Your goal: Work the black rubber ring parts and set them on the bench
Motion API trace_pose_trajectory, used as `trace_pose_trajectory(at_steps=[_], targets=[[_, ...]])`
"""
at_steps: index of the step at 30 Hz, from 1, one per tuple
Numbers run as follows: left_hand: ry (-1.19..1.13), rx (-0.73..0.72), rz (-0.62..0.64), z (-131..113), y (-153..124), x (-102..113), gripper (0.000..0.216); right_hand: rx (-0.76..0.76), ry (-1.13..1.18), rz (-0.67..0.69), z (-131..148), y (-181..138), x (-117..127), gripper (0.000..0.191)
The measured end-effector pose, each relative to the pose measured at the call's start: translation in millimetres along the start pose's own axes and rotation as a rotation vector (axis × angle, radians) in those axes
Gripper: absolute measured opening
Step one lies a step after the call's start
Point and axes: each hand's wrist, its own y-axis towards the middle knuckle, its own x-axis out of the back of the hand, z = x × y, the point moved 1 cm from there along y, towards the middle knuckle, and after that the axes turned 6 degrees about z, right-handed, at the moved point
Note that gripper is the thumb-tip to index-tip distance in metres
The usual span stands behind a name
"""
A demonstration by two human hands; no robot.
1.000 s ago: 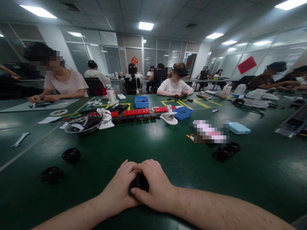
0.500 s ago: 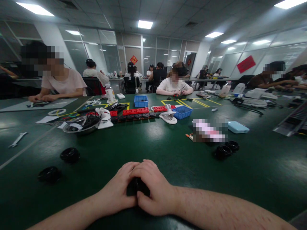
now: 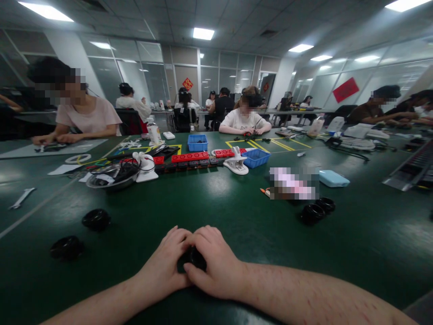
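Both hands are wrapped around a glossy black rounded part (image 3: 196, 258) at the near middle of the green table (image 3: 237, 212). My left hand (image 3: 166, 258) grips its left side, fingers over the far side and thumb low in front. My right hand (image 3: 216, 261) closes over the right side, its fingertips meeting the left fingers. Most of the part is hidden by the hands, so its full shape cannot be told. Two black ring-shaped parts, one farther (image 3: 96, 219) and one nearer (image 3: 66, 248), lie to the left. Another pair of black rings (image 3: 313, 214) sits together at the right.
A metal bowl of cables (image 3: 113, 183), red and black socket strips (image 3: 189, 158), a white clip (image 3: 236, 164) and blue bins (image 3: 255, 158) line the table's middle. A wrench (image 3: 22, 198) lies left; a light-blue case (image 3: 333, 178) lies right. People sit around at tables.
My hands have shifted slightly around the black part, the right one a little to the left, its thumb raised. The whole view has drifted slightly; the table items look unmoved.
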Motion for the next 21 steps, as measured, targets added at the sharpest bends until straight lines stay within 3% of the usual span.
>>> trace_pose_trajectory(at_steps=[10, 14, 21], targets=[[-0.1, -0.058, 0.059, -2, -2, 6, 0.035, 0.311, 0.14, -0.05, 0, 0, 4, 0.037], [-0.1, -0.057, 0.068, 0, -3, 4, 0.052, 0.21, 0.109, -0.061, 1, 0, 4, 0.034], [-0.053, -0.048, 0.011, 8, -4, -2, 0.059, -0.044, -0.026, -0.028, 1, 0, 3, 0.034]])
